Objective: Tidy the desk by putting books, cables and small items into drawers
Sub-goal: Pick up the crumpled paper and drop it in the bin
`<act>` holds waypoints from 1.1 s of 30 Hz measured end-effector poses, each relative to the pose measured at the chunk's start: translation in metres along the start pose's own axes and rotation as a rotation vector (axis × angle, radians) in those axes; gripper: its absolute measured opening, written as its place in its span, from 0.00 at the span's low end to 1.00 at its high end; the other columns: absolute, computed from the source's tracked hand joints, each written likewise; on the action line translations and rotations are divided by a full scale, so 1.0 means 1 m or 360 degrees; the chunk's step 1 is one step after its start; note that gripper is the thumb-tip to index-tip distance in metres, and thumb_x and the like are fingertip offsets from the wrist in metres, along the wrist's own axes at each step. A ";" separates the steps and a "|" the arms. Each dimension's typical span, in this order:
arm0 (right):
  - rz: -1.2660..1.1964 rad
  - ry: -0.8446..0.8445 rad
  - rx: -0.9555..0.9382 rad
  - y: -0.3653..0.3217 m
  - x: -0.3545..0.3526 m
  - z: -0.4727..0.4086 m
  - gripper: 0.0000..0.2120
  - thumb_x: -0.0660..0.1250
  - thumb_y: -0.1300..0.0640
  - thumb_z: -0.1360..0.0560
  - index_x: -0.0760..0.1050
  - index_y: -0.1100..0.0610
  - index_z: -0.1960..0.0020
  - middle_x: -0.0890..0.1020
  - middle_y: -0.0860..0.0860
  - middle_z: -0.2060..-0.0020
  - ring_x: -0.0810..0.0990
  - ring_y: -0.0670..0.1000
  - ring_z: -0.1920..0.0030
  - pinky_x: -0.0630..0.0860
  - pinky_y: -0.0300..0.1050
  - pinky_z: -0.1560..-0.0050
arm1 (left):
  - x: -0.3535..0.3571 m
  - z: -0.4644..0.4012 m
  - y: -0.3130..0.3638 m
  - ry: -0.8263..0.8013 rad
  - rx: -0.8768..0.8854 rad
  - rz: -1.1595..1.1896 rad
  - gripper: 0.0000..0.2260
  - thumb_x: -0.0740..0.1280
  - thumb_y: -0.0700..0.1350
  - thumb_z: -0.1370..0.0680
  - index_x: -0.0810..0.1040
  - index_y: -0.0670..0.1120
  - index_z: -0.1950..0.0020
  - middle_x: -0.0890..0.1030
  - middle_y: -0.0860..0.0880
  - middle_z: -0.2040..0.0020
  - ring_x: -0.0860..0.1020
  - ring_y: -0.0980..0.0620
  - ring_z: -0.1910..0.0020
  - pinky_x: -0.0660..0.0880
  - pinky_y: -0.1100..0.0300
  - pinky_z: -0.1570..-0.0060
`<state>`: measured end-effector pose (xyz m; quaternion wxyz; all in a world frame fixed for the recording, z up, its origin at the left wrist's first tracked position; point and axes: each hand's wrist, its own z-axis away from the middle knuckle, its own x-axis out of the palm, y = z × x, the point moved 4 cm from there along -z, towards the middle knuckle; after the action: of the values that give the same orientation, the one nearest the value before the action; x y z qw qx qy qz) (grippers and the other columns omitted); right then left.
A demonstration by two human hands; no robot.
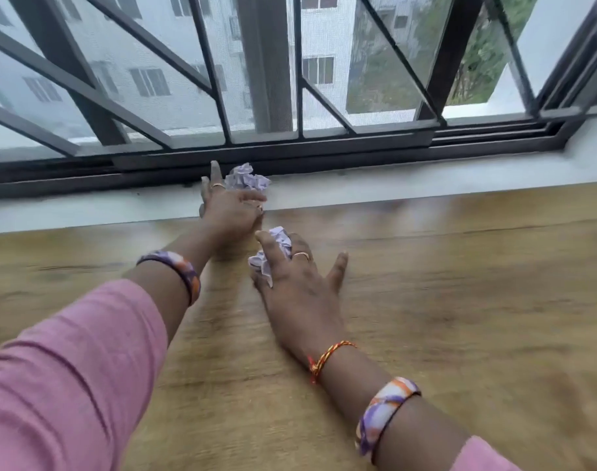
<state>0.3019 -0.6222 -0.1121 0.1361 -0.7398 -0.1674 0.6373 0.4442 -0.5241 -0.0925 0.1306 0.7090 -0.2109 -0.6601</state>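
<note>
Two arms in pink sleeves reach away from the camera across a wooden desk (pixel 460 300), whose grain is smeared by motion blur over most of its surface and whose near and side edges are cut off by the frame. Beyond the desk runs a pale window sill (pixel 426 185), and above it a barred window (pixel 290 79) with a mesh screen that hazes the building outside; its top is out of view. The left hand (pixel 230 212) stretches to the far edge of the desk with fingers spread and one raised, touching a crumpled paper ball (pixel 246 180) that sits on the sill just beside the window track; whether the fingers actually hold it cannot be told, since the hand hides its near side. The right hand (pixel 297 287), nearer and just right of the left, lies palm down with thumb and forefinger curled round a second crumpled paper (pixel 273 253), most of which is covered by the fingers. Each wrist wears a patterned bangle (pixel 382 413), and the right also a thin braided thread (pixel 327 355). No writing is legible anywhere.
</note>
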 end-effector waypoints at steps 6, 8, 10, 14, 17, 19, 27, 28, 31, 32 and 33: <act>-0.0037 -0.0021 0.0010 0.000 -0.002 0.002 0.23 0.50 0.43 0.20 0.45 0.38 0.27 0.58 0.52 0.27 0.50 0.48 0.25 0.35 0.69 0.33 | -0.007 -0.009 0.011 0.0029 0.0038 0.0150 0.11 0.60 0.35 0.25 0.80 0.39 0.49 0.73 0.46 0.50 0.71 0.48 0.41 0.65 0.63 0.45; -0.0070 -0.0009 0.0028 0.001 -0.003 0.001 0.24 0.50 0.43 0.20 0.46 0.37 0.27 0.58 0.52 0.27 0.51 0.47 0.25 0.36 0.68 0.33 | -0.019 0.008 0.010 0.0095 0.0073 0.0173 0.14 0.62 0.33 0.26 0.78 0.40 0.42 0.63 0.43 0.32 0.68 0.49 0.35 0.58 0.73 0.44; -0.0084 0.0010 0.0041 0.001 -0.004 0.001 0.24 0.52 0.44 0.20 0.47 0.38 0.27 0.58 0.51 0.27 0.52 0.47 0.26 0.37 0.68 0.33 | -0.034 0.034 0.004 0.0120 0.0105 0.0263 0.18 0.63 0.32 0.27 0.77 0.41 0.38 0.56 0.43 0.28 0.67 0.49 0.32 0.53 0.76 0.42; -0.0052 0.0137 0.0076 0.000 -0.006 0.001 0.24 0.55 0.45 0.21 0.52 0.40 0.27 0.62 0.52 0.29 0.61 0.50 0.29 0.44 0.69 0.32 | -0.060 0.113 -0.018 0.0237 0.0153 0.0415 0.16 0.68 0.35 0.27 0.78 0.43 0.40 0.59 0.43 0.28 0.66 0.51 0.33 0.52 0.77 0.39; -0.0044 0.0324 0.0078 -0.005 -0.012 0.008 0.22 0.60 0.51 0.23 0.61 0.45 0.30 0.67 0.56 0.33 0.72 0.57 0.38 0.56 0.65 0.33 | -0.074 0.180 -0.030 0.0372 0.0101 0.0525 0.11 0.72 0.39 0.28 0.82 0.42 0.46 0.71 0.42 0.34 0.69 0.58 0.40 0.59 0.76 0.42; -0.0310 0.0398 0.0071 -0.006 -0.017 0.025 0.21 0.64 0.56 0.26 0.68 0.51 0.34 0.73 0.58 0.39 0.75 0.60 0.43 0.67 0.55 0.37 | -0.078 0.220 -0.034 0.0433 0.0026 0.0600 0.07 0.73 0.41 0.30 0.84 0.42 0.53 0.79 0.44 0.43 0.75 0.55 0.43 0.67 0.69 0.46; -0.0752 0.0504 0.0079 -0.021 -0.043 0.234 0.17 0.69 0.60 0.38 0.77 0.53 0.48 0.79 0.45 0.55 0.75 0.42 0.53 0.65 0.22 0.51 | -0.067 0.348 -0.024 0.0294 0.0111 0.0522 0.22 0.75 0.46 0.33 0.63 0.45 0.76 0.66 0.51 0.77 0.65 0.57 0.75 0.59 0.61 0.72; -0.0779 0.0515 0.0119 -0.023 -0.045 0.257 0.17 0.70 0.61 0.38 0.77 0.53 0.50 0.79 0.44 0.55 0.76 0.42 0.54 0.67 0.24 0.51 | -0.068 0.360 -0.023 0.0298 0.0077 0.0555 0.23 0.75 0.45 0.33 0.60 0.46 0.75 0.64 0.51 0.77 0.63 0.54 0.75 0.60 0.58 0.71; -0.0911 0.0498 0.0281 -0.037 -0.048 0.320 0.17 0.71 0.61 0.38 0.75 0.47 0.52 0.82 0.43 0.55 0.80 0.43 0.54 0.75 0.36 0.50 | -0.067 0.402 -0.029 0.0257 -0.0036 0.0714 0.17 0.74 0.44 0.34 0.65 0.46 0.67 0.68 0.51 0.72 0.70 0.47 0.68 0.63 0.57 0.66; -0.0941 0.0501 0.0319 -0.042 -0.049 0.335 0.17 0.71 0.60 0.38 0.74 0.44 0.54 0.82 0.41 0.56 0.80 0.41 0.55 0.75 0.37 0.50 | -0.067 0.415 -0.032 0.0221 -0.0059 0.0765 0.14 0.74 0.44 0.34 0.69 0.44 0.61 0.73 0.51 0.68 0.74 0.44 0.63 0.65 0.58 0.63; -0.0952 0.0518 0.0353 -0.046 -0.049 0.346 0.17 0.71 0.59 0.39 0.73 0.42 0.56 0.82 0.40 0.57 0.80 0.40 0.56 0.76 0.37 0.51 | -0.066 0.426 -0.034 0.0180 -0.0067 0.0789 0.16 0.75 0.43 0.34 0.70 0.43 0.53 0.76 0.49 0.62 0.76 0.43 0.59 0.67 0.58 0.61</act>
<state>-0.0501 -0.6057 -0.1012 0.4209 -0.7305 -0.2826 0.4575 0.0237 -0.4236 -0.0903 0.3148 0.6686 -0.3567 -0.5715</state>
